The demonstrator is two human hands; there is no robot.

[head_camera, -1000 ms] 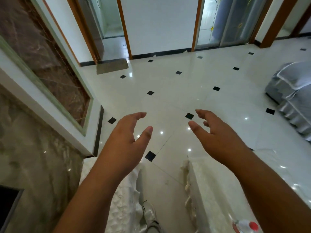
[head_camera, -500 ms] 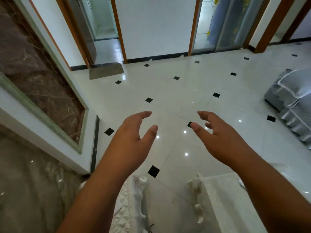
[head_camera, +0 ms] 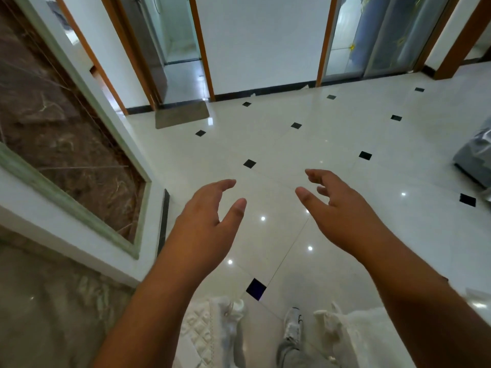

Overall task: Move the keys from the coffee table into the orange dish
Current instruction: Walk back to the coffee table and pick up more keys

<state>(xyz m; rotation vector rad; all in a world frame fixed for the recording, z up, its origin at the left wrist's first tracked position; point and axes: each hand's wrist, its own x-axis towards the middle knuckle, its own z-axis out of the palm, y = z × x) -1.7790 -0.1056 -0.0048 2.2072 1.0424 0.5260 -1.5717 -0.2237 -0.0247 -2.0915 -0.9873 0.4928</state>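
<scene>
1. I see my left hand (head_camera: 204, 221) held out over the white tiled floor (head_camera: 345, 134), fingers spread and loosely curled, grasping nothing
2. My right hand (head_camera: 342, 213) matches it, released and bare
3. Keys and orange dish: I cannot find either in view
4. A grey sneaker (head_camera: 292, 325) shows below

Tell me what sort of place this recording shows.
Probably a home's living area: glossy white tiled floor with black insets, a doormat before wood-framed doorways, and grey-covered furniture at right.
</scene>
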